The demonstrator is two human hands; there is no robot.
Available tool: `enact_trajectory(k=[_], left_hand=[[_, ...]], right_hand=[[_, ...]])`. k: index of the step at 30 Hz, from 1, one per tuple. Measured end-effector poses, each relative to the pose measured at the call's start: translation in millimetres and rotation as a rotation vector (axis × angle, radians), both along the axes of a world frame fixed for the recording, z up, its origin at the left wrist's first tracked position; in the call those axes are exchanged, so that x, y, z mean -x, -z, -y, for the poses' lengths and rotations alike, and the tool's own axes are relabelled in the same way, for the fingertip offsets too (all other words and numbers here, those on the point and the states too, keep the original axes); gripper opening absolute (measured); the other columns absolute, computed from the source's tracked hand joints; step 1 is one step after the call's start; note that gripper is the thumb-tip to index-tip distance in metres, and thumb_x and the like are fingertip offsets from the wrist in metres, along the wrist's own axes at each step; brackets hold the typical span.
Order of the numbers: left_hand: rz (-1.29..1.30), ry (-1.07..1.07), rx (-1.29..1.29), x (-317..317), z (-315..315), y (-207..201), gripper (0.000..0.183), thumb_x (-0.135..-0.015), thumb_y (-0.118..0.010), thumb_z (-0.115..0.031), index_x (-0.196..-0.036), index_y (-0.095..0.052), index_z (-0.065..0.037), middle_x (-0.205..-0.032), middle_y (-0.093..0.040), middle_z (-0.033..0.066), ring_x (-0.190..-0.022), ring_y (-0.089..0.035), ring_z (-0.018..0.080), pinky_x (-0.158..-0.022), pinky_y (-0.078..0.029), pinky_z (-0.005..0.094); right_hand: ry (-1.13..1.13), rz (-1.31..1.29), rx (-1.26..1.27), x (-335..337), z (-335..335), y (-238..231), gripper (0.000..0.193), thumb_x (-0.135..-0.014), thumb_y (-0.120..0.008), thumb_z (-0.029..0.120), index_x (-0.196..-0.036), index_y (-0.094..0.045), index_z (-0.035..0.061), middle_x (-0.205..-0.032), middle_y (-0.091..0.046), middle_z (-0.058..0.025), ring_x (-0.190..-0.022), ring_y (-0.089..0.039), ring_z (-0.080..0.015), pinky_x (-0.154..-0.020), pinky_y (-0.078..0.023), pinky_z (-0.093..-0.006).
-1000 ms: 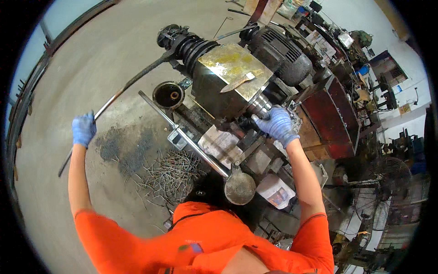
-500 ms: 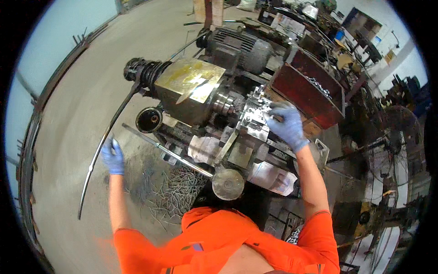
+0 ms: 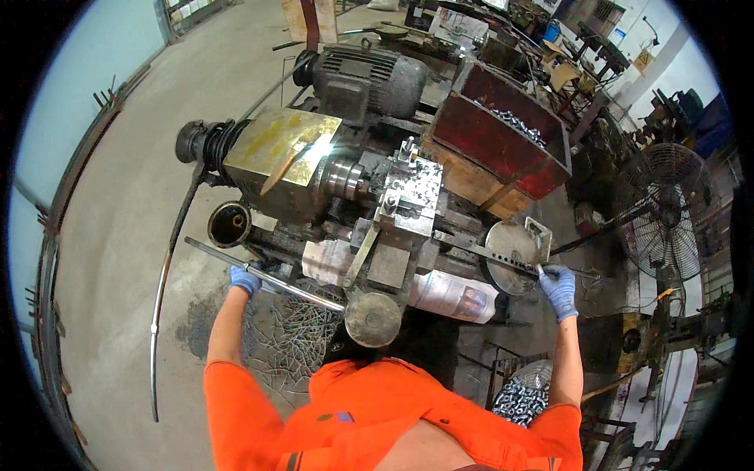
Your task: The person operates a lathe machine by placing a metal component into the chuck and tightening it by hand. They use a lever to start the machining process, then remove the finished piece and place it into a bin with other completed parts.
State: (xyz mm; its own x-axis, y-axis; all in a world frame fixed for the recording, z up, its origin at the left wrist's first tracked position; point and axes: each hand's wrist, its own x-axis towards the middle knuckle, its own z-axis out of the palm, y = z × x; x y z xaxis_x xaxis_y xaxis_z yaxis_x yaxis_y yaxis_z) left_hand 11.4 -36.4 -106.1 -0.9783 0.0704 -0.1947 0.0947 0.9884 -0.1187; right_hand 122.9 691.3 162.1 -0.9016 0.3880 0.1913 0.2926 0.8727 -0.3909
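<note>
My right hand point(image 3: 558, 292), in a blue glove, is closed at the outer end of a flat metal bar with a row of holes point(image 3: 503, 255). That bar runs across a round metal disc point(image 3: 510, 235) toward the machine. My left hand point(image 3: 244, 280), also gloved, is beside a slanting metal rod point(image 3: 271, 277); part of its fingers is hidden near the rod, so its grip is unclear. Between my hands stands a lathe-like machine with a chuck point(image 3: 344, 177), a shiny metal block point(image 3: 412, 188) and a round plate point(image 3: 372, 319) at the front.
A dark red bin point(image 3: 503, 141) with small metal parts stands behind the machine. A motor point(image 3: 369, 82) is at the back. Thin metal scraps point(image 3: 302, 337) litter the floor by my left arm. A basket of shiny parts point(image 3: 522, 396) is by my right elbow, a fan point(image 3: 664, 208) farther right.
My right hand has gone from the shiny block outward and nearer me to the end of the holed bar. My left hand has moved right, to the slanting rod. The whole view has shifted.
</note>
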Motion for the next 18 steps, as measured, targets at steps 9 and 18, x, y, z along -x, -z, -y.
enact_trajectory(k=[9, 18], left_hand=[[0.026, -0.362, -0.309, -21.1, 27.8, -67.2, 0.038, -0.075, -0.060, -0.033, -0.108, -0.063, -0.015, -0.097, -0.065, 0.0140, -0.093, -0.061, 0.0303, -0.082, -0.048, 0.0379], [-0.468, -0.911, -1.520, -16.1, 22.1, -131.9, 0.033, -0.087, -0.057, -0.032, -0.096, -0.060, 0.000, -0.067, -0.060, 0.0099, -0.044, -0.055, 0.0168, -0.039, -0.046, 0.0286]], right_hand=[[0.061, 0.416, -0.609, -14.3, -162.8, 48.3, 0.063, -0.068, -0.069, 0.043, -0.119, -0.054, 0.0094, -0.121, -0.054, -0.0155, -0.112, -0.050, -0.0331, -0.095, -0.040, -0.0402], [0.301, 0.494, -0.430, -28.5, -174.4, 75.1, 0.049, -0.068, -0.067, 0.044, -0.102, -0.062, 0.0098, -0.108, -0.060, -0.0159, -0.106, -0.052, -0.0335, -0.094, -0.038, -0.0426]])
